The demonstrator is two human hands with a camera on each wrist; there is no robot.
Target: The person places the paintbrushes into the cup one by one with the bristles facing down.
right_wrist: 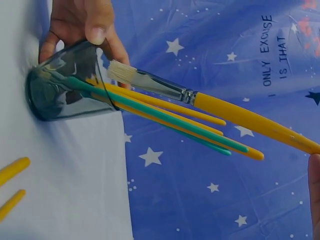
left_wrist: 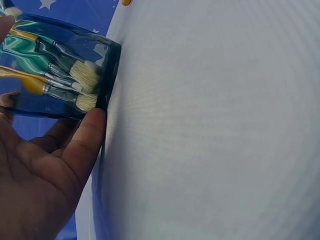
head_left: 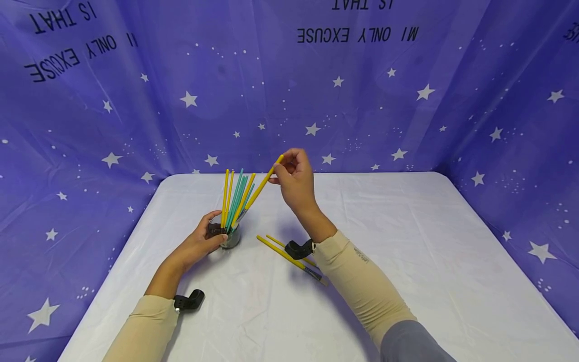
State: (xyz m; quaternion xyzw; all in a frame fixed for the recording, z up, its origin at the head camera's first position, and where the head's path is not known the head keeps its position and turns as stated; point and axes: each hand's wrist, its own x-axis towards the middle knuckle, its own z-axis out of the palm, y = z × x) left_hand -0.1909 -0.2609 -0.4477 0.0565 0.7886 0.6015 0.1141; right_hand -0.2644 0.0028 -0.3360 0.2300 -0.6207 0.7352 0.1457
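Note:
A dark tinted glass (left_wrist: pixel 75 37) stands on the white table with several yellow and teal paintbrushes in it, bristles down. My left hand (head_left: pixel 202 240) grips the glass round its side, thumb toward the front. Above and to the right, my right hand (head_left: pixel 297 178) pinches a yellow flat paintbrush (right_wrist: pixel 250 120) near the end of its handle. That paintbrush slants down to the left, its pale bristles (right_wrist: pixel 121 72) right at the rim of the glass in the right wrist view. The teal paintbrushes (right_wrist: pixel 165 118) lean among the yellow ones.
Two yellow paintbrushes (head_left: pixel 281 252) lie on the white table (head_left: pixel 434 261) under my right forearm, partly covered by the black wrist camera (head_left: pixel 298 249). A purple curtain (head_left: pixel 271 90) with white stars and lettering rises behind the table's far edge and along both sides.

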